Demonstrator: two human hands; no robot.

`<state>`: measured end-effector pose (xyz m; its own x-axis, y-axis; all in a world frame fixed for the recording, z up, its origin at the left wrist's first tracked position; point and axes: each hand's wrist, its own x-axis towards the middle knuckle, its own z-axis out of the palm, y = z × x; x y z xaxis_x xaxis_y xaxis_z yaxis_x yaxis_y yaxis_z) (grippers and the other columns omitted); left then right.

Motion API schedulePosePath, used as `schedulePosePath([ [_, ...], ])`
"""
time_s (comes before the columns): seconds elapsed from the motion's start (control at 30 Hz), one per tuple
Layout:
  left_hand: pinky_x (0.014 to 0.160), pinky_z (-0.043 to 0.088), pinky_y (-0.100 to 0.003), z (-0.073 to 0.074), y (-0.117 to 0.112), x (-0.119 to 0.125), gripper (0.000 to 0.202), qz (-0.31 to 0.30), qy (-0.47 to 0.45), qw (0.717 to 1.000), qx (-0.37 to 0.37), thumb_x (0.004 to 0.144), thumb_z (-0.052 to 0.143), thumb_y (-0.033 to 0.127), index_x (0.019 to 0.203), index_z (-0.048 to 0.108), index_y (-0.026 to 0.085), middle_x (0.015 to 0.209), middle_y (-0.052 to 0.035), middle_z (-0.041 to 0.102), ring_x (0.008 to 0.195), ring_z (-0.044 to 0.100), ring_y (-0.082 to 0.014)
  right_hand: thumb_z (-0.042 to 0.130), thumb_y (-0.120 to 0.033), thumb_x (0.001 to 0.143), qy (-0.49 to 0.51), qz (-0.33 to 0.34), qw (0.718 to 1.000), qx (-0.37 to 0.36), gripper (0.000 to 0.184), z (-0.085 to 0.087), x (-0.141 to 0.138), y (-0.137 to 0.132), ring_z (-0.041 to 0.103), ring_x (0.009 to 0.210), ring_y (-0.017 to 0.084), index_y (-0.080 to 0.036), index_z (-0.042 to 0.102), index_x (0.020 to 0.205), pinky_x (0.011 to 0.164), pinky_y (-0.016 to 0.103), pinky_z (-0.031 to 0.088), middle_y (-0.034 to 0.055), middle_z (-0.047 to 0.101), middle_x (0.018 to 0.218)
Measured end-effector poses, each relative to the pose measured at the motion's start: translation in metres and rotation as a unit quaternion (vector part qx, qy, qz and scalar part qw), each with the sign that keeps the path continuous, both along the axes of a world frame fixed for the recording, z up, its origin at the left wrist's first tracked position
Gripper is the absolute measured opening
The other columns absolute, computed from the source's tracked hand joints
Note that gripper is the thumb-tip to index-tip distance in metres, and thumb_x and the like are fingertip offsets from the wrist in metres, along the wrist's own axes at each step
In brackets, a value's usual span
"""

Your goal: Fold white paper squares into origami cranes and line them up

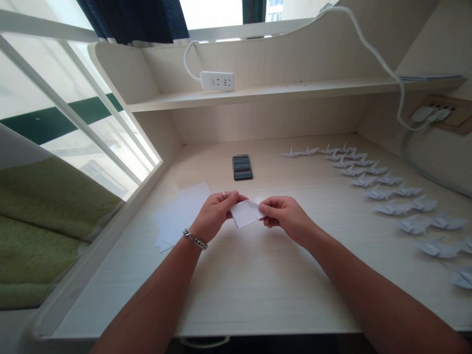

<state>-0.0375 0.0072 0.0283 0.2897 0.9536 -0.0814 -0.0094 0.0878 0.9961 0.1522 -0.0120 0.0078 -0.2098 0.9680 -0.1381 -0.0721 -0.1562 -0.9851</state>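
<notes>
A small folded piece of white paper point(243, 215) is held above the desk, between both hands. My left hand point(217, 209), with a ring and a chain bracelet, pinches its left side between thumb and fingers. At the right corner, the thumb and fingers of my right hand point(282, 214) grip the same paper, where a folded layer shows. Loose white paper sheets point(180, 211) lie fanned on the desk, partly behind my left hand. Rows of folded paper cranes point(381, 191) stand along the right side.
A dark phone point(242, 167) lies on the desk point(258, 295) beyond my hands. On the shelf point(273, 92) sits a white power strip point(217, 81). A white cable point(383, 64) hangs down to a wall socket point(448, 114) at the right. A railing point(73, 64) borders the left.
</notes>
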Motion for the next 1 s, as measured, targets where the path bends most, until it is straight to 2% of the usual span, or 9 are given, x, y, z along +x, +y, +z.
schedulePosePath([
  [0.2,0.069,0.05,-0.029,-0.002,0.002,-0.005,0.033,-0.012,-0.087,0.995,-0.038,0.082,0.063,0.043,0.089,0.071,0.012,0.083,-0.0098,0.071,0.076,0.064,-0.0172,0.076,-0.037,0.065,0.03,-0.006,0.999,-0.014,0.026,0.005,0.003,0.0,0.05,0.05,0.009,-0.013,0.065,0.068,0.05,0.023,0.039,0.0014,0.06,0.057],
  [0.27,0.073,0.05,-0.029,-0.002,0.001,-0.005,0.026,-0.037,-0.098,0.994,-0.019,0.077,0.07,0.033,0.096,0.07,0.015,0.088,-0.0079,0.071,0.08,0.064,-0.017,0.077,-0.036,0.065,0.065,0.005,0.997,-0.03,0.026,0.006,0.003,-0.001,0.049,0.05,0.008,-0.013,0.064,0.067,0.049,0.022,0.037,0.0013,0.059,0.057],
  [0.33,0.078,0.05,-0.03,-0.002,0.0,-0.003,0.033,-0.066,-0.078,0.995,0.018,0.069,0.077,0.023,0.101,0.07,0.017,0.099,-0.0082,0.071,0.088,0.065,-0.0184,0.077,-0.034,0.066,0.109,0.025,0.992,-0.059,0.026,0.006,0.003,-0.002,0.047,0.05,0.007,-0.012,0.063,0.067,0.048,0.021,0.035,0.0006,0.057,0.057],
  [0.4,0.081,0.05,-0.031,-0.002,-0.002,0.0,0.031,-0.076,-0.049,0.994,0.058,0.065,0.079,0.02,0.095,0.071,0.016,0.106,-0.0099,0.07,0.092,0.065,-0.02,0.077,-0.033,0.067,0.137,0.052,0.985,-0.086,0.024,0.005,0.003,-0.003,0.045,0.049,0.006,-0.013,0.063,0.067,0.048,0.02,0.035,-0.0004,0.055,0.056],
  [0.53,0.076,0.051,-0.031,-0.002,-0.003,0.005,0.018,-0.032,-0.021,0.996,0.079,0.068,0.077,0.025,0.078,0.069,0.013,0.082,-0.0062,0.072,0.077,0.065,-0.016,0.074,-0.032,0.07,0.094,0.083,0.988,-0.087,0.02,-0.001,0.003,0.0,0.057,0.065,0.011,-0.014,0.066,0.076,0.058,0.023,0.045,0.0044,0.064,0.073],
  [0.63,0.068,0.05,-0.028,-0.001,-0.002,0.003,0.02,-0.005,0.019,0.998,0.06,0.068,0.077,0.028,0.079,0.069,0.012,0.073,-0.0046,0.07,0.068,0.063,-0.0142,0.067,-0.045,0.078,0.074,0.019,0.996,-0.052,0.029,-0.002,0.007,0.004,0.063,0.079,0.016,-0.016,0.067,0.085,0.066,0.026,0.049,0.0073,0.068,0.086],
  [0.73,0.062,0.048,-0.027,0.0,-0.001,0.001,0.021,-0.01,0.069,0.997,0.046,0.068,0.076,0.027,0.079,0.07,0.011,0.069,-0.0055,0.07,0.064,0.062,-0.0142,0.063,-0.053,0.079,0.056,-0.017,0.998,0.017,0.039,0.0,0.011,0.007,0.064,0.077,0.017,-0.016,0.068,0.09,0.068,0.03,0.051,0.0075,0.068,0.083],
  [0.83,0.059,0.047,-0.026,0.0,-0.002,0.0,0.022,-0.022,0.068,0.997,0.038,0.066,0.076,0.026,0.082,0.071,0.011,0.069,-0.0054,0.069,0.062,0.06,-0.0135,0.073,-0.044,0.072,0.002,0.017,0.996,0.087,0.034,0.001,0.01,0.005,0.064,0.069,0.016,-0.015,0.071,0.091,0.067,0.03,0.052,0.0051,0.069,0.076],
  [1.0,0.061,0.048,-0.026,0.0,-0.002,0.0,0.017,0.007,0.035,0.999,0.03,0.065,0.076,0.022,0.08,0.074,0.013,0.067,-0.0035,0.069,0.063,0.058,-0.0124,0.077,-0.034,0.066,0.043,-0.005,0.997,0.061,0.032,-0.002,0.003,0.002,0.063,0.057,0.014,-0.016,0.075,0.093,0.062,0.032,0.054,0.0031,0.069,0.067],
])
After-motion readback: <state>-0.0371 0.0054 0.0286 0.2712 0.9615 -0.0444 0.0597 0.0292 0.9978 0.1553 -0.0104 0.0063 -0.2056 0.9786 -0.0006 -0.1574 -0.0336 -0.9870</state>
